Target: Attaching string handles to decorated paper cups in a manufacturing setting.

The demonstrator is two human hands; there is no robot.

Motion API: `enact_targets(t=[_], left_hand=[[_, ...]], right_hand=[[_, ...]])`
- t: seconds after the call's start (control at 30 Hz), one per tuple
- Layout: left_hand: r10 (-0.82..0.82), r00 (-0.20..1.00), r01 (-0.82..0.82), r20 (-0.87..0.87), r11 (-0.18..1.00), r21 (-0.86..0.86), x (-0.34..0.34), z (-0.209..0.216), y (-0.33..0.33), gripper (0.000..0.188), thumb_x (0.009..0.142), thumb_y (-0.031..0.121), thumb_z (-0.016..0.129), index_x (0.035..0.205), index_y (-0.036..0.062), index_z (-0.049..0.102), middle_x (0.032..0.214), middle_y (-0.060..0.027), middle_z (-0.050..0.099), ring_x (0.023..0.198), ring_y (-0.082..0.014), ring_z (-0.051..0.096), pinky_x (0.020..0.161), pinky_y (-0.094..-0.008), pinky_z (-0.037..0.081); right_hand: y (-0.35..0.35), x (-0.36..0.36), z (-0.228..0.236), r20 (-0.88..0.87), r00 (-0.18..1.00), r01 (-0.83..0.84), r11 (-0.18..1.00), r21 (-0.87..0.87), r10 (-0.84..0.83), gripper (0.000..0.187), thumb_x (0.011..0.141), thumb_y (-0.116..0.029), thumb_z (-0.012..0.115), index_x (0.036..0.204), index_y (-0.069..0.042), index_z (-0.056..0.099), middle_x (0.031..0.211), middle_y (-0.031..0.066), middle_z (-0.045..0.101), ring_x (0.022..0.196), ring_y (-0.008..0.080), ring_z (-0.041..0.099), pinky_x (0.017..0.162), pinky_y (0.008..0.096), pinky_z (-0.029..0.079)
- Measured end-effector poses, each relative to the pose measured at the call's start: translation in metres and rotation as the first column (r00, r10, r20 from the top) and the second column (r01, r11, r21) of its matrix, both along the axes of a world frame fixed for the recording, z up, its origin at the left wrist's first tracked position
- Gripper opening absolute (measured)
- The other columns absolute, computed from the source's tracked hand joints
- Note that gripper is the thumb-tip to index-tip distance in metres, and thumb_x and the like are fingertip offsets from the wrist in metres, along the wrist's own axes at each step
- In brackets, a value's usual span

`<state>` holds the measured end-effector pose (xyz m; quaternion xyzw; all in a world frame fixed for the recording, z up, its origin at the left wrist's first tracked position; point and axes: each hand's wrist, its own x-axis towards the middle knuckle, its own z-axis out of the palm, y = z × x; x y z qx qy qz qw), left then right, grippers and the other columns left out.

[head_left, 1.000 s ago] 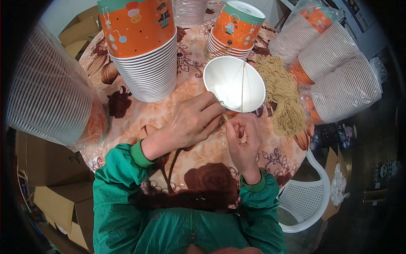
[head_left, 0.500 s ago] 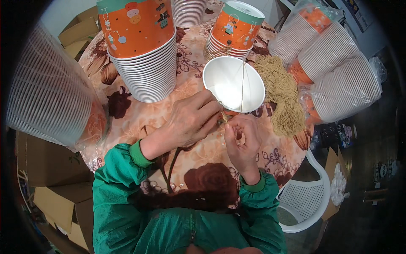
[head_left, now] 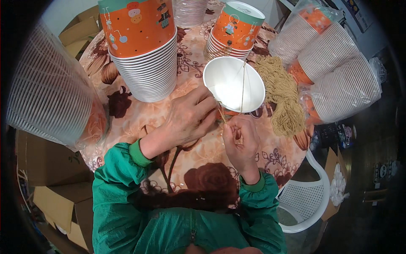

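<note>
A white-lined paper bucket (head_left: 220,76) lies tipped with its mouth toward me in the middle of the table. A thin tan string (head_left: 243,89) runs across its opening from the far rim to the near rim. My left hand (head_left: 188,116) is closed at the bucket's near-left rim, its fingertips pinching the string there. Just below the rim, my right hand (head_left: 243,137) pinches a short length of the same string between thumb and forefinger. The fingers partly hide the string and the bucket's near side.
A hank of tan string (head_left: 283,99) lies right of the bucket. Orange-and-green bucket stacks stand behind, one at left (head_left: 144,63), another behind the bucket (head_left: 234,29). Plastic-wrapped stacks (head_left: 338,89) line the right; another (head_left: 50,93) stands far left. A white chair (head_left: 304,201) is at lower right.
The string between my fingertips now shows as a straighter strand, where it was bunched before. My left hand has shifted very slightly; the bucket has barely moved.
</note>
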<state>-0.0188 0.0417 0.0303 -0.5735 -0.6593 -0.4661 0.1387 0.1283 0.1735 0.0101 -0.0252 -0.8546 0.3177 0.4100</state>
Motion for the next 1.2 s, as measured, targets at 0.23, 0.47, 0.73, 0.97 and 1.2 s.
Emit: enact_targets(t=[0.23, 0.47, 0.73, 0.97, 1.2], left_hand=[[0.009, 1.0, -0.009, 0.004, 1.0, -0.004, 0.0, 0.001, 0.0, 0.016, 0.077, 0.0, 0.072, 0.091, 0.0014, 0.066, 0.093, -0.0117, 0.061, 0.083, -0.0311, 0.065, 0.069, -0.0395, 0.053], [0.034, 0.999, -0.034, -0.003, 0.999, 0.006, 0.0, -0.001, 0.0, 0.016, 0.076, 0.001, 0.073, 0.091, 0.0014, 0.066, 0.094, -0.0121, 0.062, 0.085, -0.0321, 0.065, 0.07, -0.0401, 0.053], [-0.015, 0.997, 0.011, -0.074, 0.999, -0.045, -0.003, 0.005, -0.002, 0.021, 0.08, 0.005, 0.071, 0.099, 0.0038, 0.063, 0.094, -0.0117, 0.056, 0.079, -0.031, 0.063, 0.066, -0.0409, 0.052], [-0.165, 0.98, 0.153, -0.113, 0.982, -0.106, 0.008, 0.008, -0.003, 0.026, 0.082, 0.006, 0.072, 0.108, 0.0046, 0.067, 0.098, -0.0104, 0.063, 0.083, -0.0302, 0.066, 0.066, -0.0395, 0.053], [-0.184, 0.978, 0.177, -0.095, 0.981, -0.079, 0.005, 0.006, -0.004, 0.022, 0.078, 0.003, 0.075, 0.1, 0.0033, 0.07, 0.096, -0.0102, 0.065, 0.082, -0.0287, 0.068, 0.066, -0.0378, 0.054]], right_hand=[[0.001, -0.001, 0.0, -0.006, 1.0, -0.012, 0.998, 0.064, 0.013, 0.014, 0.086, 0.006, 0.069, 0.096, 0.001, 0.061, 0.088, 0.0123, 0.064, 0.069, 0.0239, 0.062, 0.059, 0.035, 0.052], [0.003, -0.002, 0.002, -0.009, 0.999, -0.04, 0.995, 0.089, 0.041, 0.015, 0.085, 0.007, 0.068, 0.096, 0.001, 0.06, 0.087, 0.0126, 0.064, 0.069, 0.0251, 0.063, 0.059, 0.0357, 0.052], [0.003, 0.001, -0.005, -0.006, 1.0, -0.024, 1.0, 0.019, 0.024, 0.014, 0.087, 0.005, 0.068, 0.097, 0.0, 0.06, 0.087, 0.0118, 0.063, 0.069, 0.0236, 0.062, 0.059, 0.0341, 0.05], [0.004, 0.006, -0.004, -0.009, 0.998, -0.063, 0.991, -0.117, 0.062, 0.011, 0.091, 0.001, 0.068, 0.099, -0.002, 0.061, 0.089, 0.0094, 0.063, 0.068, 0.0165, 0.057, 0.057, 0.0282, 0.045], [0.004, 0.002, -0.006, -0.09, 0.989, -0.123, 0.992, -0.036, 0.12, 0.019, 0.091, 0.004, 0.069, 0.107, 0.0, 0.059, 0.09, 0.0109, 0.064, 0.068, 0.0168, 0.058, 0.06, 0.0285, 0.047]])
